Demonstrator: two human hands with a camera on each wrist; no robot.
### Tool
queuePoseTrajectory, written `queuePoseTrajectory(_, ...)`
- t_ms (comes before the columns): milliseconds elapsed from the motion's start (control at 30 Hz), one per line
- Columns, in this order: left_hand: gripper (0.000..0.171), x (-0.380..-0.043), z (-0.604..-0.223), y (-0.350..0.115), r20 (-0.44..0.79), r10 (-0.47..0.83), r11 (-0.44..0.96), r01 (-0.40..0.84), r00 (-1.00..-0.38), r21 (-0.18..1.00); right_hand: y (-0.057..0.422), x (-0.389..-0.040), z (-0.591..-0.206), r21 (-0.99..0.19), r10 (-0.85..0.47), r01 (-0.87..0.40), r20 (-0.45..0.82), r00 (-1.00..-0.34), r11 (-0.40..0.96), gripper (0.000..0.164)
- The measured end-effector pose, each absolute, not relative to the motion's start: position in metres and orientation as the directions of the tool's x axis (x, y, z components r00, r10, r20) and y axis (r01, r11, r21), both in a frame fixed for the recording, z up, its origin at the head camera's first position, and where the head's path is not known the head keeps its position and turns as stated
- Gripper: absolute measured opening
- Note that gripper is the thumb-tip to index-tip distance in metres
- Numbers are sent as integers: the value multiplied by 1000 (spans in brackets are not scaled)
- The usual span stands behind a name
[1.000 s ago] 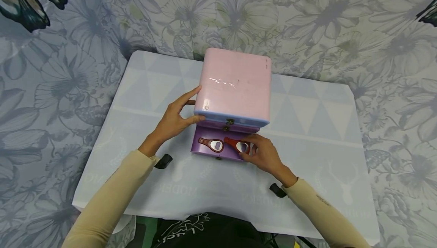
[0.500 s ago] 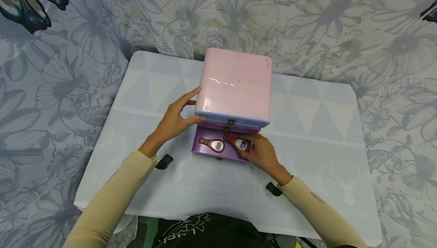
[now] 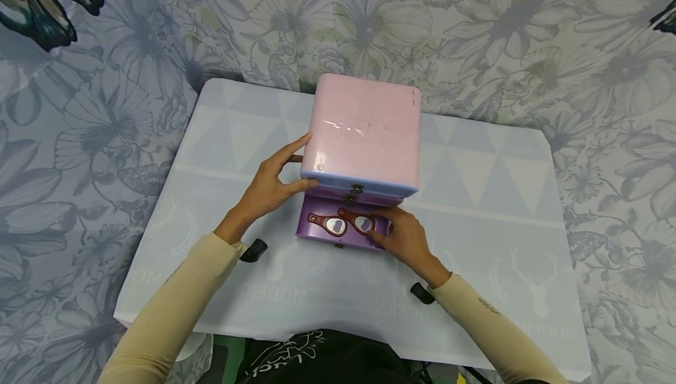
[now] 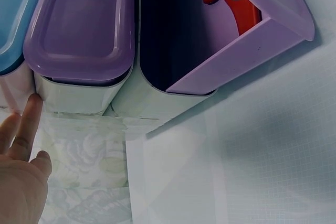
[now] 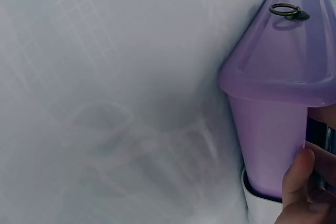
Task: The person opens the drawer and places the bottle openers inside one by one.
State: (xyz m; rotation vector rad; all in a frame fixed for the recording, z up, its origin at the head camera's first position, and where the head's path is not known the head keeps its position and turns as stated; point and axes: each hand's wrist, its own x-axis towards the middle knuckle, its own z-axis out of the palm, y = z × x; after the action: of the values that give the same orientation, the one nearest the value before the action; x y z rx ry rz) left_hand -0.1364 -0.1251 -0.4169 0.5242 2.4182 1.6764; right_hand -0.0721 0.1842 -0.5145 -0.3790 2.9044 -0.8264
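Observation:
A small pink chest of drawers (image 3: pixel 364 131) stands on the table. Its bottom purple drawer (image 3: pixel 317 232) is pulled out. Two red-brown bottle openers (image 3: pixel 335 225), each with a rounded head and a narrow handle, lie side by side in it. My left hand (image 3: pixel 266 187) touches the chest's left side with straight fingers, thumb at the front corner. My right hand (image 3: pixel 406 237) is at the drawer's right end, thumb and forefinger spread by the second opener (image 3: pixel 361 222). In the right wrist view, the thumb (image 5: pixel 299 174) is at the drawer's side wall; other fingers are partly hidden.
Closed above the drawer is another purple drawer (image 4: pixel 84 30) with a ring pull, and a blue one (image 4: pixel 16 19) sits higher. Patterned white cloth (image 3: pixel 475 243) covers the table. A floral wall (image 3: pixel 475 37) rises behind the chest.
The second opener, earlier between my right fingers and tilted, has shifted left and lies flatter beside the first. My right hand has moved slightly left; my left hand stays in place.

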Motion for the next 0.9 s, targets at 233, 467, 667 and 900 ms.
queuePoseTrajectory(233,86,-136,-417,-124,68,367,316,193,-928,929,189,-66,-507,-572,-270,-261,72,-960,777,36)
queuePoseTrajectory(467,86,-138,-418,-125,83,368,303,204,-926,931,192,-51,-501,-589,-291,-277,75,-954,759,35)
queuePoseTrajectory(667,87,-139,-421,-125,75,365,307,196,-928,932,193,-41,-501,-585,-326,-346,145,-934,734,30)
queuePoseTrajectory(900,88,-139,-423,-125,64,363,310,186,-930,932,196,-31,-505,-556,-341,-403,217,-915,727,30)
